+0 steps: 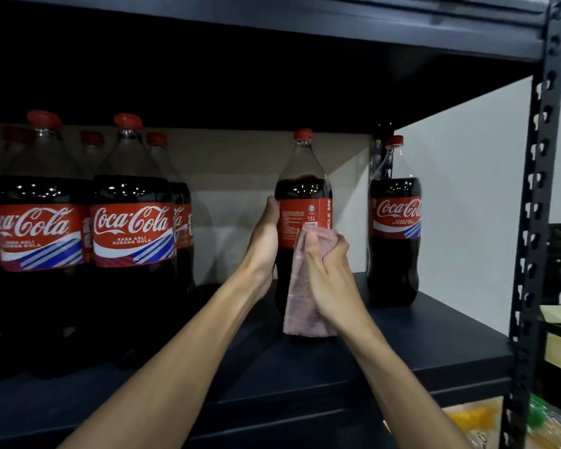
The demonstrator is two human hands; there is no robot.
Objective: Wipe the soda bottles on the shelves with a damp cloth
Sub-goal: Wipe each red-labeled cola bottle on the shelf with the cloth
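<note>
Dark metal shelving is filling the view, with a pale wall (467, 189) showing behind it. On the shelf (402, 345), cola bottles with red caps and red labels are standing upright. Both hands are working on the middle bottle (303, 189), which is standing alone near the shelf's centre. The left hand (266, 234) is wrapping around the bottle's left side and steadying it. The right hand (329, 270) is gripping a bunched pink cloth (300, 306) and pressing it against the bottle's front, just under the label, with the rest of the cloth hanging down to the shelf.

The wiping seems to be under way on this one bottle. Nothing is showing which of the others are already clean, so most of the job may be remaining.

Counting: one cloth, one bottle in hand, one right bottle (394, 247) standing apart by the upright, and a crowded left group (132, 234) of at least five, though the darkness is making an exact count uncertain.
</note>
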